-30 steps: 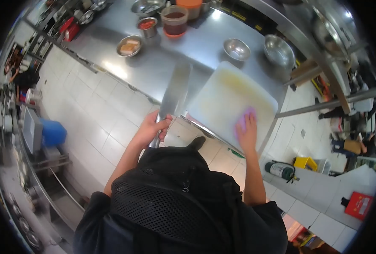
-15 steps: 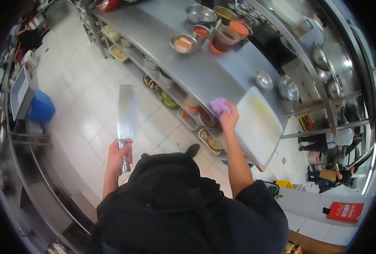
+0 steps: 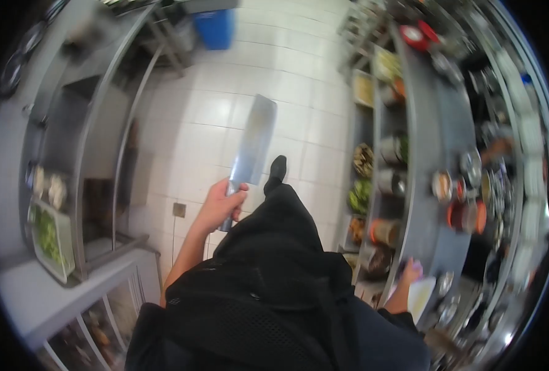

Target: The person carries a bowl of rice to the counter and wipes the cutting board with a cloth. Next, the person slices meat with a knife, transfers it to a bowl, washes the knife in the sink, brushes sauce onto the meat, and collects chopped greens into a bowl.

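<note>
My left hand [image 3: 223, 203] is wrapped round the handle of a cleaver [image 3: 254, 139]. Its broad blade points up and away over the tiled floor. At the lower right, my right hand [image 3: 405, 282] is closed on a crumpled purple cloth [image 3: 414, 268]. That hand is at the edge of the steel counter [image 3: 424, 204], beside a white cutting board [image 3: 420, 298] partly hidden by my arm. Metal bowls [image 3: 446, 282] sit just beyond the board.
On the counter's far side stands a tub with an orange rim [image 3: 466, 216]. Shelves below hold several food containers, including green vegetables [image 3: 359, 196]. On the left are a steel sink unit [image 3: 95, 142] and a tray of chopped greens [image 3: 50, 238]. A blue bin [image 3: 215, 29] stands ahead.
My view has turned left, so the counter now lies along my right side. The cleaver has swung right in view and tilts. My right hand still holds the cloth, now lower right.
</note>
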The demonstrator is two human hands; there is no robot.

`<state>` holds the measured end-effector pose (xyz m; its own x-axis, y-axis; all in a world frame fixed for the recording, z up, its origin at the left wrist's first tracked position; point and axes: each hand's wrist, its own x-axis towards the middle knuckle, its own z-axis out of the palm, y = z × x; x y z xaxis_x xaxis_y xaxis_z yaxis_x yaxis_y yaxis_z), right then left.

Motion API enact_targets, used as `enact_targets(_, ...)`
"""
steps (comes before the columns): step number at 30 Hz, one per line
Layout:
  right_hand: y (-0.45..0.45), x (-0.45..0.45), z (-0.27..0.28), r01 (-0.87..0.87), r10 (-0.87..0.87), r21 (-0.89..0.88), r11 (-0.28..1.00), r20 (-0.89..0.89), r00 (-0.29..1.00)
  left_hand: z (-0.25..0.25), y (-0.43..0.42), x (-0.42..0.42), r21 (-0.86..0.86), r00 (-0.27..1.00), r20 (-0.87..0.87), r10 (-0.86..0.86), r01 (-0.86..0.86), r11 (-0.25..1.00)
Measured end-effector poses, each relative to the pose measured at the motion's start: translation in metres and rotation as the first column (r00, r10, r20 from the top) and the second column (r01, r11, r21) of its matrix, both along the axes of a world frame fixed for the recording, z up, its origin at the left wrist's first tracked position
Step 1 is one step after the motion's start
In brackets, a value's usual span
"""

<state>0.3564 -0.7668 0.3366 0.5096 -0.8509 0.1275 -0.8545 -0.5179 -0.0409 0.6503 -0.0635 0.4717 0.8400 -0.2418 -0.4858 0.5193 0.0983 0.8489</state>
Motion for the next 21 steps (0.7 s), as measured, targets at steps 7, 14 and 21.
enact_targets(7,0.216,0.232,-0.062,-0.403,0.166,0.291,0.867,0.594,0.787,-0.018,0.041,0.079,0.086,0.976,-0.014,0.218,-0.216,0.973)
enact_targets(14,0.593,0.534,0.084,-0.52,0.222,0.761,-0.388,0.625,0.748,0.0,0.108,0.214,0.65,0.91,0.414,-0.008,-0.289,0.703)
enact_targets(21,0.838,0.676,0.166,-0.277,0.131,0.476,-0.835,0.66,0.74,0.039,0.224,0.269,0.472,0.532,0.847,0.016,-0.764,0.44)
